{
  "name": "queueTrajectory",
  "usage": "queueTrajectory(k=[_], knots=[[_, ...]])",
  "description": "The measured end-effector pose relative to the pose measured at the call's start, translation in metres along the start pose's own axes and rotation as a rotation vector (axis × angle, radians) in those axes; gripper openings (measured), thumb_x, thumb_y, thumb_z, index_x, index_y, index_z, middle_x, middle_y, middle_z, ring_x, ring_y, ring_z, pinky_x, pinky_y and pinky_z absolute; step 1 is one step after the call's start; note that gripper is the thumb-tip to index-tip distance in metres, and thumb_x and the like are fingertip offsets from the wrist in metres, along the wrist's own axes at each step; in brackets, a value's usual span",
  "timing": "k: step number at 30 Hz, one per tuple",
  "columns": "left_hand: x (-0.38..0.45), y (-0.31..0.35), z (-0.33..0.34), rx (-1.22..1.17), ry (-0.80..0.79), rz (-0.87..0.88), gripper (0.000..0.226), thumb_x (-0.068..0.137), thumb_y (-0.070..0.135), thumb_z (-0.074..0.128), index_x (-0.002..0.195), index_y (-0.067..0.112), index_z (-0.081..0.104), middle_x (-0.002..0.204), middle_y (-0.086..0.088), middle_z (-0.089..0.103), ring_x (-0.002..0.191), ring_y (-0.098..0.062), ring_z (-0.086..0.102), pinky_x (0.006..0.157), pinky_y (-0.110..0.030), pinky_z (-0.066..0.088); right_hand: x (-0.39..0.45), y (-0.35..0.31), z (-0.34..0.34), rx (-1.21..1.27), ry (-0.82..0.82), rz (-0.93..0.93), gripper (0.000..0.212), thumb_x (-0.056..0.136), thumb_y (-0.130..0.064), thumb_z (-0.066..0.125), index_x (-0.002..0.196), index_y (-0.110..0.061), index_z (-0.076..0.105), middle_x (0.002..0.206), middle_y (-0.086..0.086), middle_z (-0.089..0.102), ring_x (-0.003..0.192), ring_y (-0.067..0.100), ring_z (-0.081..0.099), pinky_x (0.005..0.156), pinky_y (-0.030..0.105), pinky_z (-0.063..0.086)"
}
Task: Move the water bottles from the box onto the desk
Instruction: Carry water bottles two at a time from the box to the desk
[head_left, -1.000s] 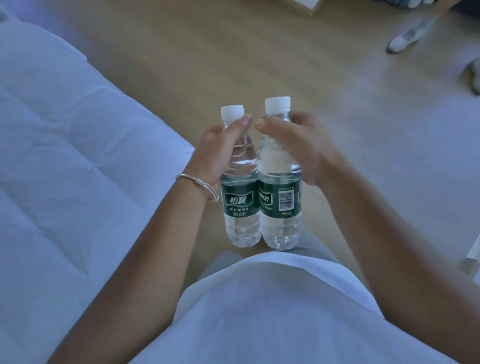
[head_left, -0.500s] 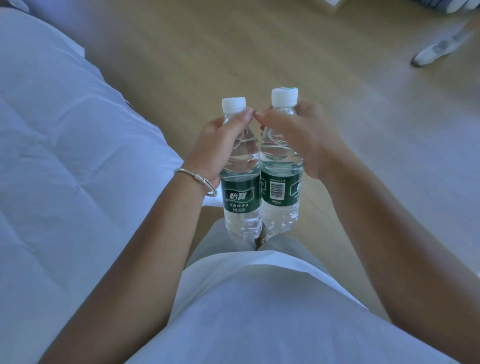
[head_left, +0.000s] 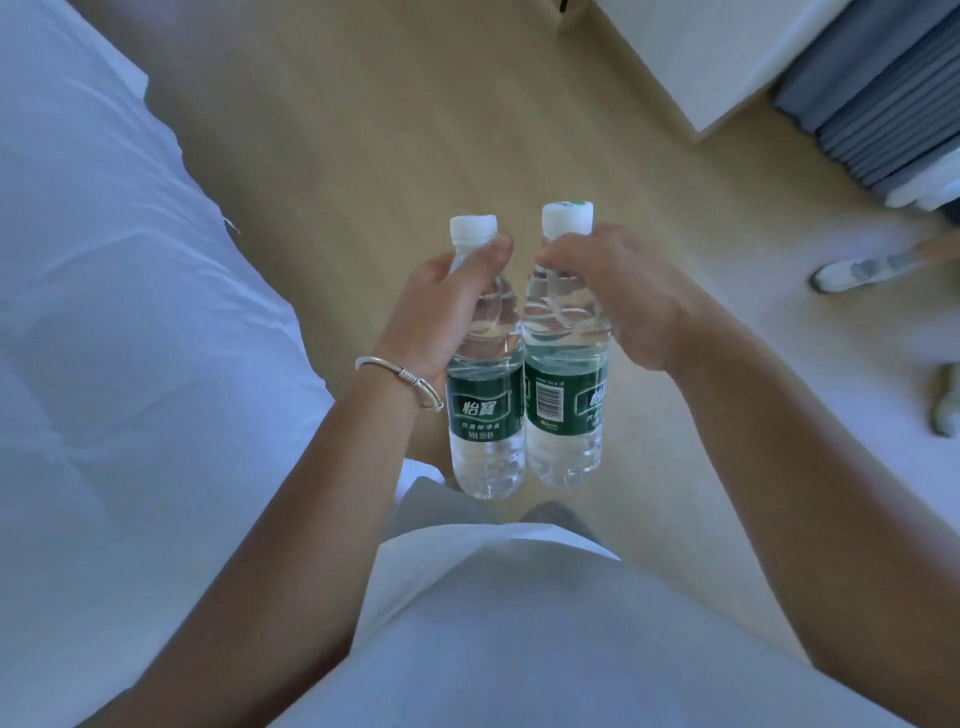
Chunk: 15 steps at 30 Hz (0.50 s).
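Two clear water bottles with green labels and white caps hang upright, side by side and touching, in front of my body above the wooden floor. My left hand (head_left: 441, 306), with a silver bracelet on its wrist, is shut on the upper part of the left bottle (head_left: 485, 415). My right hand (head_left: 623, 296) grips the shoulder of the right bottle (head_left: 563, 405). The box and the desk are not in view.
A bed with white bedding (head_left: 104, 338) fills the left side. A white furniture corner (head_left: 717, 62) and grey folded curtains (head_left: 878, 88) stand at the top right. Another person's white shoe (head_left: 857, 273) rests on the floor at the right.
My view has swung and moved forward along the bed; the white furniture and curtains have come into sight. Both bottles stay held together in my hands.
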<state>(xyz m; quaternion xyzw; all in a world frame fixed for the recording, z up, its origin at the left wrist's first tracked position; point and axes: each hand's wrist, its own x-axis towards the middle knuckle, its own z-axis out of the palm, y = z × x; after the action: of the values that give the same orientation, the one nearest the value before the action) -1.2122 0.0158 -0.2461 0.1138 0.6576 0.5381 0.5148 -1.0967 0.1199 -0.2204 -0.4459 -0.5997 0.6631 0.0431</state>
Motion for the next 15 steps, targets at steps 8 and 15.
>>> queueTrajectory(k=[8, 15], knots=[[0.103, 0.086, -0.034, -0.040, 0.090, 0.014, 0.034, 0.085, 0.051, 0.069, 0.066, 0.023, 0.070, 0.077, -0.005, 0.074, 0.081, -0.029, 0.073, 0.091, -0.052, 0.055, 0.116, -0.092, -0.011, -0.130, -0.111, -0.150, 0.018, 0.092, -0.041, 0.066, 0.085, -0.024, 0.066, 0.071, -0.012, 0.069, 0.070, 0.007, 0.065, 0.072, 0.029, 0.052], [0.168, 0.150, -0.048, -0.048, 0.166, 0.062, 0.040, 0.089, 0.045, 0.066, 0.057, 0.022, 0.067, 0.063, 0.000, 0.068, 0.062, -0.019, 0.066, 0.069, -0.033, 0.056, 0.191, -0.151, -0.001, -0.069, -0.028, -0.268, 0.026, 0.087, -0.045, 0.068, 0.073, -0.023, 0.065, 0.072, -0.002, 0.066, 0.069, 0.018, 0.064, 0.071, 0.041, 0.053]])
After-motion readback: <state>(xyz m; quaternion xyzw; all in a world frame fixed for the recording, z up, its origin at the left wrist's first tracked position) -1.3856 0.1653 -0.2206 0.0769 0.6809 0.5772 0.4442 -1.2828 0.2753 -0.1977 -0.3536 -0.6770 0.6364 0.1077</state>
